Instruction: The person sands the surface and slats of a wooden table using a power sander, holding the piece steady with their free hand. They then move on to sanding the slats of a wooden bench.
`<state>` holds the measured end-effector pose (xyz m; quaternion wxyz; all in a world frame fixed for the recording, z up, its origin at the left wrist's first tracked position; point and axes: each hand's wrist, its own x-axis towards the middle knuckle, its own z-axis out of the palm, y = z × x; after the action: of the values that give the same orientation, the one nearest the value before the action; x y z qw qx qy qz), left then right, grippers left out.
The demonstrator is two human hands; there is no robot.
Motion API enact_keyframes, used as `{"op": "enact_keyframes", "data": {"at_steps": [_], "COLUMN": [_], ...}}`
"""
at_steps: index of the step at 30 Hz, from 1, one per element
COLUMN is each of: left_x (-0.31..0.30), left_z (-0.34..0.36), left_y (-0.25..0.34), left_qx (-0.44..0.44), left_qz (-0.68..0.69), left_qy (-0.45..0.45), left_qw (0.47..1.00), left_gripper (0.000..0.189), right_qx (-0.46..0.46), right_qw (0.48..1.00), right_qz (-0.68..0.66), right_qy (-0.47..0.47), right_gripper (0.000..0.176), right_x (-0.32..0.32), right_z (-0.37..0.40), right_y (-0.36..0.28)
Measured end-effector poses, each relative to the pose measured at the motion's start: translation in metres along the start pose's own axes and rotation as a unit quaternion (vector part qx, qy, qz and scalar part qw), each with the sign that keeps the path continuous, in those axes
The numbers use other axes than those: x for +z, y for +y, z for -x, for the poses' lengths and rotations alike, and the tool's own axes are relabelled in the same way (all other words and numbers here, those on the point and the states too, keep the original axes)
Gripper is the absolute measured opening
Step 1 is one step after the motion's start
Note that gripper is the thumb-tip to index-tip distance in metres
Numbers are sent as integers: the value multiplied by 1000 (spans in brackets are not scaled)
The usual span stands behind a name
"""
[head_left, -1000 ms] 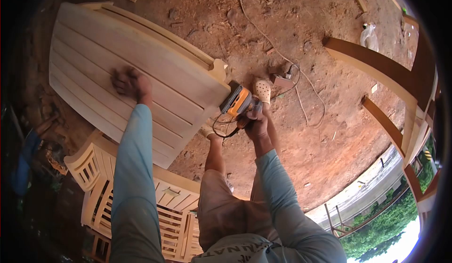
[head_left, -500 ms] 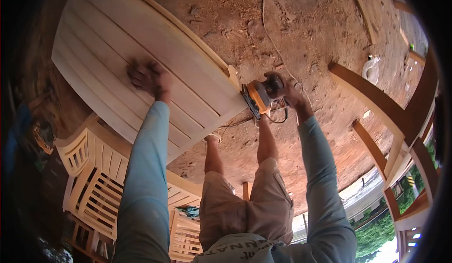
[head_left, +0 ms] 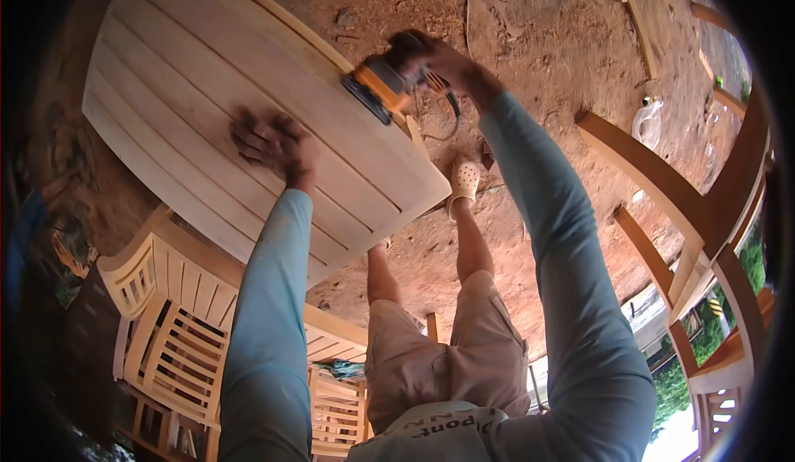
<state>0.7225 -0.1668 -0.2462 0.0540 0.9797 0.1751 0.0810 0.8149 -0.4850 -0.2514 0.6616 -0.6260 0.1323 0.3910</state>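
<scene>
A pale slatted wooden panel (head_left: pixel 207 89) fills the upper left of the view. My left hand (head_left: pixel 272 141) lies flat on its middle slats, fingers spread. My right hand (head_left: pixel 435 56) grips the top of an orange and black power sander (head_left: pixel 377 85), which sits at the panel's far upper edge. The sander's black cord (head_left: pixel 443 118) loops down beside my right arm. Both sleeves are light blue.
Red dirt floor (head_left: pixel 538 40) stretches to the right with a thin cable across it. Brown wooden frame pieces (head_left: pixel 654 168) stand at right. Unfinished slatted chairs (head_left: pixel 178 329) are stacked at lower left. My legs and a white clog (head_left: pixel 462 182) are below the panel.
My right hand has carried the sander from the panel's near right corner up and left to its far edge. My left hand stays flat on the slats.
</scene>
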Motion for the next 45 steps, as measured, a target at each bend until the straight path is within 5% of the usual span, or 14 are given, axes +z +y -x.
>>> {"op": "enact_keyframes", "data": {"at_steps": [5, 11, 21, 30, 45], "left_x": [10, 11, 14, 15, 10], "left_z": [4, 3, 4, 2, 4], "left_y": [-9, -7, -8, -6, -3], "left_qx": [16, 20, -3, -5, -7], "left_qz": [-11, -9, -6, -15, -10], "left_qy": [21, 36, 42, 57, 29], "left_qw": [1000, 999, 999, 998, 1000], "left_gripper": [72, 67, 71, 69, 70], "right_qx": [-6, 42, 69, 95, 16], "right_qw": [999, 997, 997, 995, 998], "right_qz": [27, 60, 15, 11, 60], "right_qy": [-30, 14, 11, 31, -6], "right_gripper": [62, 72, 77, 89, 63], "right_x": [17, 16, -19, -38, 2], "right_z": [-54, -5, 105, 184, 44], "right_y": [-48, -55, 80, 122, -6]}}
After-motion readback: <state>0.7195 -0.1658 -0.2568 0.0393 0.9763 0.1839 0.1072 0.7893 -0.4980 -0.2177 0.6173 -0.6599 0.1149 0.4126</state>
